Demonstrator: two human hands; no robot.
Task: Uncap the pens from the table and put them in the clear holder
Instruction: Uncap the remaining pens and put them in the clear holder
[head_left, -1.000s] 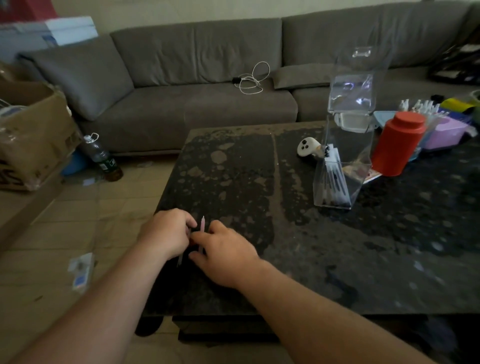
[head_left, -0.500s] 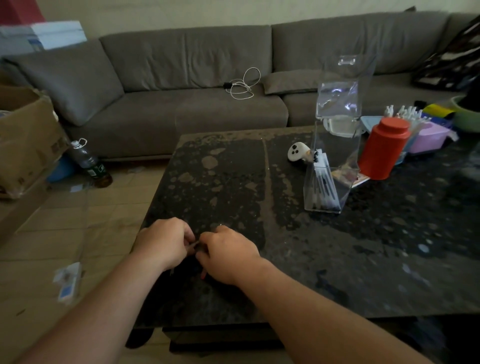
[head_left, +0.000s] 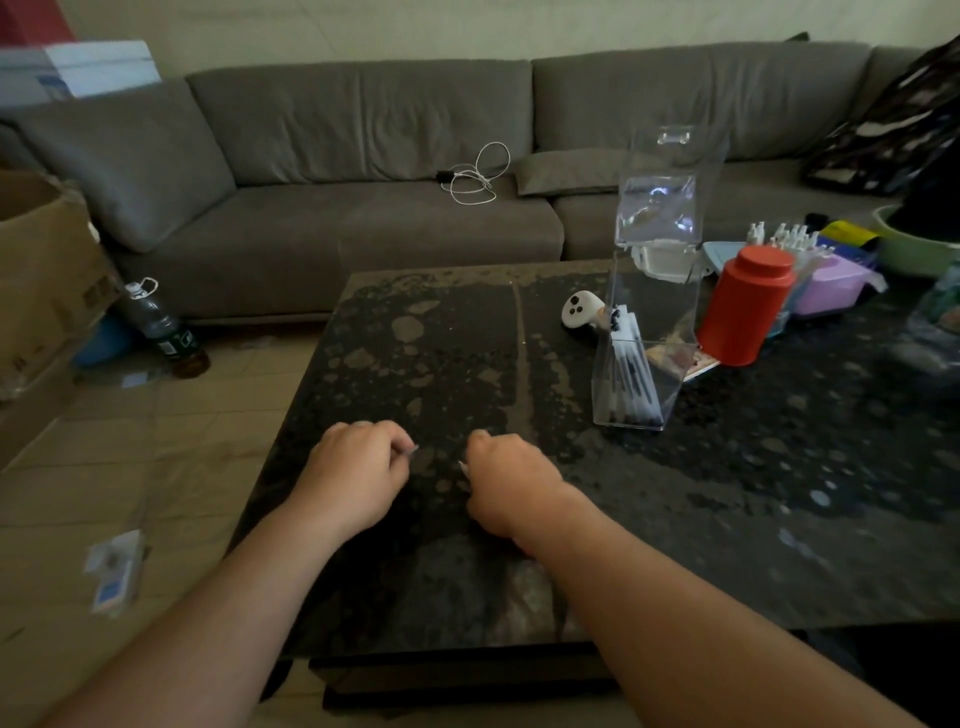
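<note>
Clear holder (head_left: 636, 379) beyond right fingers, several pens (head_left: 631, 371) inside | left hand (head_left: 358, 467), right hand (head_left: 506, 486) apart, each curled on something small, likely cap and pen | insertion pending

Left hand (head_left: 358, 467), right hand (head_left: 511, 480): both hands fisted, apart, knuckles up.
</note>
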